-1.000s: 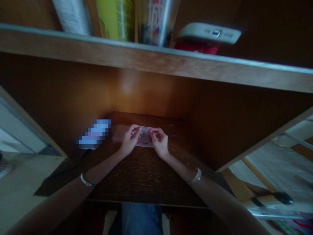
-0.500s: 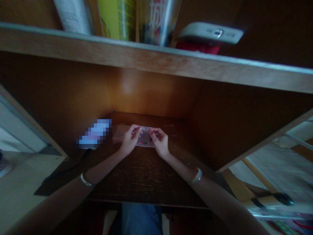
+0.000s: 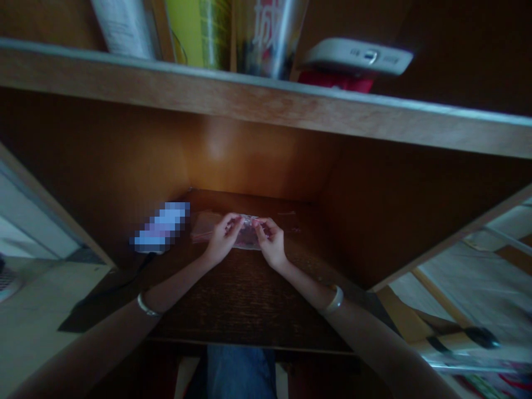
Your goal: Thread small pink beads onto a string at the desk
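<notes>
Between my two hands is a small clear plastic bag point(image 3: 248, 239) with pinkish spots on it. My left hand point(image 3: 224, 238) pinches its upper edge on the left side. On the right side, my right hand point(image 3: 271, 241) pinches the same edge, the fingertips of both hands close together. What lies inside the bag, if anything, is too dim to make out. Just left of my left hand, a stack of flat clear bags point(image 3: 202, 226) with reddish edges rests on the dark wooden desk point(image 3: 245, 299).
A pixelated lit phone point(image 3: 161, 227) leans at the left, with a dark cable point(image 3: 120, 285) running from it. Overhead, a shelf edge point(image 3: 266, 105) crosses the view, bearing a yellow container point(image 3: 185, 33), a clear cup point(image 3: 270, 39) and a pale device point(image 3: 359, 55). Thin clear scraps point(image 3: 286, 213) lie right of my hands.
My hands have drawn slightly closer together along the bag's top edge, and the plastic between the fingertips is more bunched. The stack and the phone have stayed put.
</notes>
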Action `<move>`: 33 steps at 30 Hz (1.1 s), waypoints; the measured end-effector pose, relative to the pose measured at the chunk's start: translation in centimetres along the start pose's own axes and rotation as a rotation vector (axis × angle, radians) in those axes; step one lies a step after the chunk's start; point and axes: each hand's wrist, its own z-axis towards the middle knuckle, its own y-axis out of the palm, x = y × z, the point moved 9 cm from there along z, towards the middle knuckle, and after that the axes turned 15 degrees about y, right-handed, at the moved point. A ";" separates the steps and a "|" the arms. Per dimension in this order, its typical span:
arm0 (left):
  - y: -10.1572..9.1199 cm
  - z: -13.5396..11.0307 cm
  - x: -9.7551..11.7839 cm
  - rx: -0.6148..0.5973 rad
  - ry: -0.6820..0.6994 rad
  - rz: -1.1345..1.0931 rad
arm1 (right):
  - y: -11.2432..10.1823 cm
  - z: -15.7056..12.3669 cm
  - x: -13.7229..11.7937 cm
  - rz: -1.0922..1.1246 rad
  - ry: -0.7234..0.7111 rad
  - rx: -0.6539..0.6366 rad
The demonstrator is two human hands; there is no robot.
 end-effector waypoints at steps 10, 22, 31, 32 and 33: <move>0.3 0.1 0.2 -0.039 0.013 0.041 | 0.4 -0.1 -0.7 0.039 -0.011 -0.066; 0.4 0.1 0.4 -0.042 0.029 0.036 | 0.4 -0.1 -0.6 0.018 -0.009 -0.067; 0.5 0.2 1.1 -0.049 0.066 0.029 | 1.0 -0.2 -0.3 0.058 0.013 -0.133; 0.5 0.2 1.1 -0.050 0.066 0.031 | 1.1 -0.2 -0.3 0.058 0.015 -0.138; 0.5 0.2 1.0 -0.053 0.066 0.034 | 1.1 -0.3 -0.3 0.055 0.015 -0.140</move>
